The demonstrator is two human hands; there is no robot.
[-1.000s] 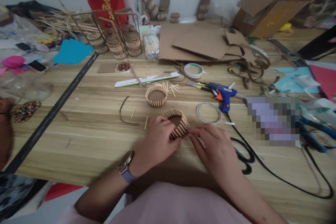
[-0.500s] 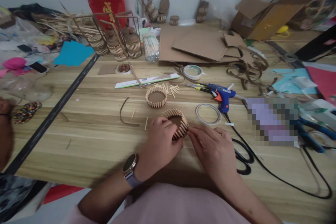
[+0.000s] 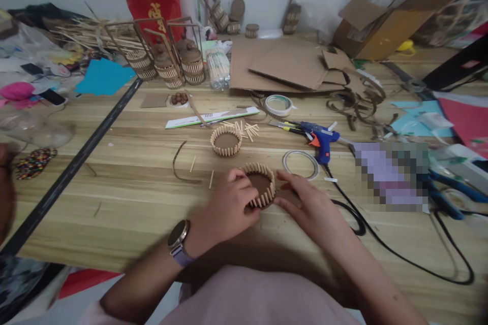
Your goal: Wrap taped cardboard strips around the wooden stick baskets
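Stick-walled round base (image 3: 261, 181): one, flat on the near centre worktop (image 3: 125, 218). Left hand (image 3: 231, 208): fingers curled over its left rim. Right hand (image 3: 310, 205): thumb and fingers parted, at its right edge; contact unclear. Visible wall: apparently complete; remainder hidden; top uncovered. Farther: second stick-walled base (image 3: 226, 142), uncovered; loose sticks (image 3: 250, 131), unattached. Right: glue gun (image 3: 323, 138), lying down.
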